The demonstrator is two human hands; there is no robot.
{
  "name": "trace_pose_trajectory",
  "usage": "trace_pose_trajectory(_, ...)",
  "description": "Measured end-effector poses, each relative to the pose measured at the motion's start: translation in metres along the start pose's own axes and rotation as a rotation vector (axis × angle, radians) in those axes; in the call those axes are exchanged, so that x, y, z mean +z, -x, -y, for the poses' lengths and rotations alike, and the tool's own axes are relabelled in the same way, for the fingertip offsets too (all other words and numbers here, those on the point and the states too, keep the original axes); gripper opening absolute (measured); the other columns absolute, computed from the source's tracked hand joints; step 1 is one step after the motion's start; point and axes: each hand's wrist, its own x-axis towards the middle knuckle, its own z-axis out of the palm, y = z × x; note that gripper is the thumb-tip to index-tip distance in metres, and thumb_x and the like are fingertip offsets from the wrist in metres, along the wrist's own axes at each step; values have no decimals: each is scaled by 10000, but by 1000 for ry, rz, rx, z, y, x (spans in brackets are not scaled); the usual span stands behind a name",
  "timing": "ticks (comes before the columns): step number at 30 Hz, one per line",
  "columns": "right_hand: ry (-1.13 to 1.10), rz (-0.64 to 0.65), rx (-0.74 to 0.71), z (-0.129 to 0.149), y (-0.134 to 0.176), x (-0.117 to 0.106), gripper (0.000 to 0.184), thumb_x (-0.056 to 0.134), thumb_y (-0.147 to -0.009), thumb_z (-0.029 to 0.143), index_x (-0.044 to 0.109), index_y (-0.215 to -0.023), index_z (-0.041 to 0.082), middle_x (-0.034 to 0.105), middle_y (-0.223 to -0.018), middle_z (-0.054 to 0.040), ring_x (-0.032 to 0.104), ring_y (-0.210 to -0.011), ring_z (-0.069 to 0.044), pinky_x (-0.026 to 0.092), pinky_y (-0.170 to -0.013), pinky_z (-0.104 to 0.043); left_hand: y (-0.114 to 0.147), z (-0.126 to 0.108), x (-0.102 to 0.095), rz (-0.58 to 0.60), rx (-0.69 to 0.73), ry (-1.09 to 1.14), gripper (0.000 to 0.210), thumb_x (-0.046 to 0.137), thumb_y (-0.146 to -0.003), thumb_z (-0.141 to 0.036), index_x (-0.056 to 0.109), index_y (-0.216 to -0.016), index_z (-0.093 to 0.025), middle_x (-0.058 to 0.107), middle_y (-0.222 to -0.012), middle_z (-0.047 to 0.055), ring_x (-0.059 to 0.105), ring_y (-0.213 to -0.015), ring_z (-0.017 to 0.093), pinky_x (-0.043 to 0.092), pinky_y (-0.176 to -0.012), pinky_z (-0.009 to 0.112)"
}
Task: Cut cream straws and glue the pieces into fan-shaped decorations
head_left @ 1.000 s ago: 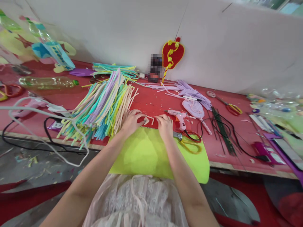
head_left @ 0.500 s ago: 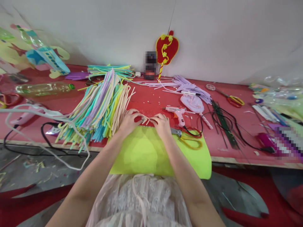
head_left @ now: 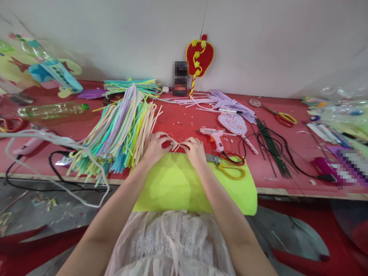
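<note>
Currently inspecting a pale wall [head_left: 253, 50] rising behind a red tabletop [head_left: 184, 117]. Noting a yellow-green sheet [head_left: 169, 188] overlapping the tabletop's near edge. Recording a thick bundle of fuzzy stems [head_left: 115, 130] in lilac, aqua, yellow and cream, spreading over the tabletop at left. Logging a red ornament [head_left: 204, 59], edged in yellow and bearing small yellow flowers, standing upright near the wall. Finding scissors [head_left: 231, 176] with one red and one yellow handle, lying partly on the sheet. Observing a pink glue gun [head_left: 217, 142] lying just beyond the scissors. Viewing the left hand [head_left: 156, 148] working just beside the cream stems, and the right hand [head_left: 196, 151] working nearer the glue gun. Locating a small pale strip [head_left: 175, 145] between both hands, just beyond the sheet: clamping its left part between left fingers, pinching right fingers together on its right end. Leaving unconfirmed its hidden outline.
</note>
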Motion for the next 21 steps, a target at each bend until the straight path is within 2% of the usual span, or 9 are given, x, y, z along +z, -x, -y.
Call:
trace_pose_trajectory(10,-9,-14,-13,4,-2,2,209,513,-886,337,698,-938,253,622,-914,-41,520,-904,-183,349,-820,-324,0,1,-1,32,19,46,181,638,-782,-327,700,-947,-287,581,-1071,24,525,-1046,191,375,-986,383)
trace_pose_trajectory(21,-32,11,-14,-2,-1,3,181,563,-857,336,704,-946,263,629,-919,-42,540,-892,-190,376,-813,-330,0,5,-1,24,64,58,169,639,-785,-305,703,-942,-302,585,-1063,18,525,-1039,188,383,-971,381)
